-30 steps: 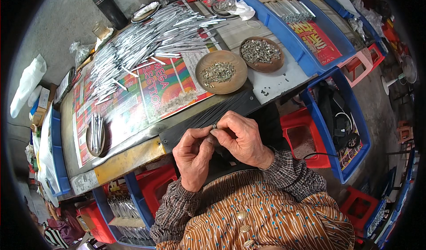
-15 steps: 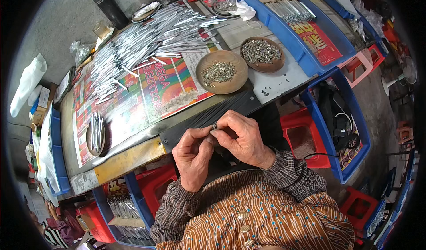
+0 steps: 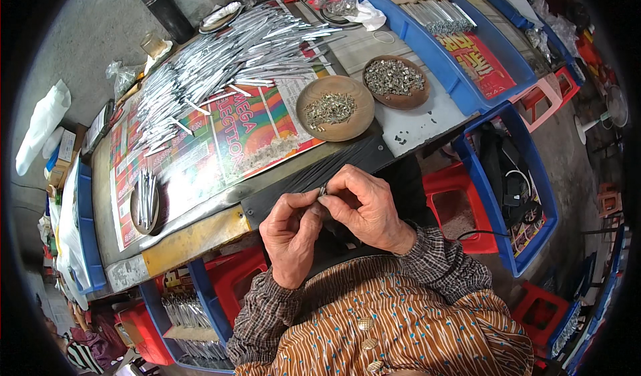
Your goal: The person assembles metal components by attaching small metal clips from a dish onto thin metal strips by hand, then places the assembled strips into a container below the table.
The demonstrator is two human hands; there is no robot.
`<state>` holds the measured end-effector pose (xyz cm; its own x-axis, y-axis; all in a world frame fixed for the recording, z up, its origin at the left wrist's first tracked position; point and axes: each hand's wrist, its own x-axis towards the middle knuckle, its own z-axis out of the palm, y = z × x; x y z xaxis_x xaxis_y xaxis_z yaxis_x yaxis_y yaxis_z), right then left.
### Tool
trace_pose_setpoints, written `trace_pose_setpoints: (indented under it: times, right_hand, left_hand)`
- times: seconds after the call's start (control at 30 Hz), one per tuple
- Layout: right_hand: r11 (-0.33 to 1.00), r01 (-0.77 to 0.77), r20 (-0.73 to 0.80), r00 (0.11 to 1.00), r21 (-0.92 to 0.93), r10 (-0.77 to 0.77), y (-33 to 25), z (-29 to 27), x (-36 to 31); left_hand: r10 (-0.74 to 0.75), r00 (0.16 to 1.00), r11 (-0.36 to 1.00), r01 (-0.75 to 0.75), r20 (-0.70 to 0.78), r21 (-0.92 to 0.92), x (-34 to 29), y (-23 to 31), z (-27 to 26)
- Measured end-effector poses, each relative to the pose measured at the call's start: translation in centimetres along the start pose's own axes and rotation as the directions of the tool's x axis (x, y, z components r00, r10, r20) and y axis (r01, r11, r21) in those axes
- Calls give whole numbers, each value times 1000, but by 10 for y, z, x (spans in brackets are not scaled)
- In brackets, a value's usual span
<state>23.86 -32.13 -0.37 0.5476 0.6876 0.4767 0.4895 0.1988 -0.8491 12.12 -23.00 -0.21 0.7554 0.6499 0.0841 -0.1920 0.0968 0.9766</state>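
The left hand [image 3: 292, 232] and the right hand [image 3: 364, 202] are raised in front of the chest, near the front edge of the workbench, and their fingertips meet. Between them is a tiny, greyish, metallic-looking piece [image 3: 322, 191]. It lies at the thumb and forefinger of each hand, and both hands seem to pinch it; the fingers cover most of it, so its exact shape I cannot tell. The other fingers of both hands are curled inward.

Beyond the hands, on the bench, stands a round, shallow, light-brown wooden plate [image 3: 362, 121], which bears a pile of small gold-and-silver-coloured metal bits [image 3: 330, 109]. Just beside it, on its right, is a round, darker brown bowl [image 3: 404, 102] with small grey metal bits [image 3: 394, 77]. Both vessels are near the hands but apart from them.

Farther to the left, a wide heap of long, thin, silver-coloured metal strips [image 3: 234, 49] spreads over a colourful printed sheet [image 3: 260, 119]. Near the left end of the bench, a small oval brown dish [image 3: 141, 226] holds some more such strips. To the right of the hands, below the bench top, is a red plastic stool [image 3: 444, 182].
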Motion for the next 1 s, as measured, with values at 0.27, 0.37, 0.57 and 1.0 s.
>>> trace_pose_setpoints:
  times: [0.27,0.37,0.57,1.0]
  right_hand:
    - [1000,-21,14,1000,4,20,-2,-1,0]
    - [1000,-18,10,1000,5,18,-2,-1,0]
    - [996,76,17,997,-46,-76,1,-3,2]
    - [994,67,31,997,-91,-64,0,-1,2]
  left_hand:
    - [0,1000,1000,1,-5,19,-1,1,0]
    - [4,1000,1000,-4,-9,6,-1,0,0]
    - [19,1000,1000,-19,3,25,-1,0,0]
    - [20,1000,999,-19,-6,43,0,1,1]
